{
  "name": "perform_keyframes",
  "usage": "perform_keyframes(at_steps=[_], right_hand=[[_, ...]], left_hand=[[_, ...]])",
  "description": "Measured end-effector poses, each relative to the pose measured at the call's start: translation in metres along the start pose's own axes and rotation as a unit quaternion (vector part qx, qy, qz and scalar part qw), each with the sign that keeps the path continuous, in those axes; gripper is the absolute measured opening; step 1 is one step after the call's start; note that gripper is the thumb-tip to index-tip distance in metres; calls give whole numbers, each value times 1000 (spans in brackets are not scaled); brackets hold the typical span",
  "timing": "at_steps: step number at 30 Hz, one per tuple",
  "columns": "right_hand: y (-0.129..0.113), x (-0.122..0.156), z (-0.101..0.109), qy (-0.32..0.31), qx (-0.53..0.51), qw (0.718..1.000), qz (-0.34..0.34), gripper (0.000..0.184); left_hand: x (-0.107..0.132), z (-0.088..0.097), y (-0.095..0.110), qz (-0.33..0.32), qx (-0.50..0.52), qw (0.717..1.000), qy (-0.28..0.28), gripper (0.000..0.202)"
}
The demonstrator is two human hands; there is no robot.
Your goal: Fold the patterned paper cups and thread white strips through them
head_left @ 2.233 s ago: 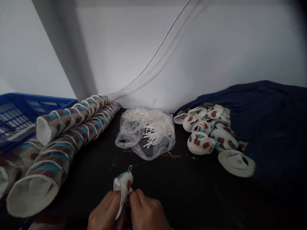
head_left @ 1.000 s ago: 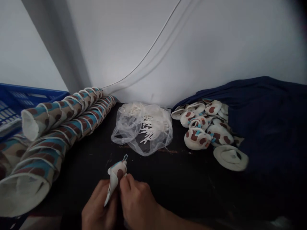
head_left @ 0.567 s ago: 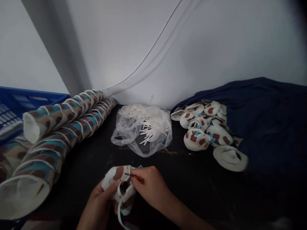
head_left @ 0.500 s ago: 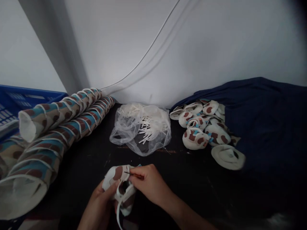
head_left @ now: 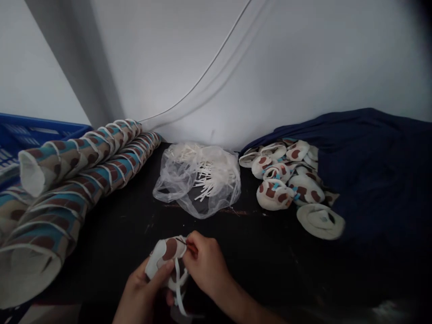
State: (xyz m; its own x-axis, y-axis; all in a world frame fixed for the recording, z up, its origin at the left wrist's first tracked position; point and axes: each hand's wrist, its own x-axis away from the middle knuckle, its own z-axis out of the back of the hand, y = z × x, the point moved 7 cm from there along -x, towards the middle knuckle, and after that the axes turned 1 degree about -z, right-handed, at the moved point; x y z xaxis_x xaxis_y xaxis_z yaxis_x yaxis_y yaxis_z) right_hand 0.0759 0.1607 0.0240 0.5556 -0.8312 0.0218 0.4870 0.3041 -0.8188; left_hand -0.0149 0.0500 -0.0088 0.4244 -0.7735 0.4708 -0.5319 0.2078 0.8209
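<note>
My left hand (head_left: 143, 283) is closed around a small soft baby shoe (head_left: 156, 260), cream with brown patches, near the front of the dark table. Its thumb presses on the shoe's upper. A white elastic strip (head_left: 178, 288) hangs from the shoe's opening, its loose end trailing downward. In my right hand (head_left: 208, 262) a slim pointed tool (head_left: 181, 241) with an orange-brown handle is pinched. The dark tip lies against the shoe's top edge; whether it passes through the fabric I cannot tell. My fingers cover most of the handle.
A clear plastic bag (head_left: 175, 191) with short white strips (head_left: 206, 177) lies beyond my hands. Several similar shoes (head_left: 274, 195) are piled at right beside a dark blue cloth (head_left: 371, 171). Patterned rolls (head_left: 101, 177) bound with white cord lie left, near a blue crate (head_left: 43, 130).
The shoe has turned a little in my left hand and shifted slightly down. My right hand has moved slightly with the tool, whose visible tip now angles up to the left.
</note>
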Motion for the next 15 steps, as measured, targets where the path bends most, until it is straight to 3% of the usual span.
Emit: perform_keyframes(at_steps=[4,8,12,15], right_hand=[[0,0,2,27,51,998,5,12],[0,4,7,3,-31,999,32,9],[-12,22,26,-7,-59,980,189,24],[-23,38,20,-94,7,951,295,33]], left_hand=[[1,0,-3,14,9,1000,3,30],[-3,7,-2,37,55,998,7,45],[-6,17,5,35,78,996,-2,45],[-5,15,9,29,62,997,-33,40]])
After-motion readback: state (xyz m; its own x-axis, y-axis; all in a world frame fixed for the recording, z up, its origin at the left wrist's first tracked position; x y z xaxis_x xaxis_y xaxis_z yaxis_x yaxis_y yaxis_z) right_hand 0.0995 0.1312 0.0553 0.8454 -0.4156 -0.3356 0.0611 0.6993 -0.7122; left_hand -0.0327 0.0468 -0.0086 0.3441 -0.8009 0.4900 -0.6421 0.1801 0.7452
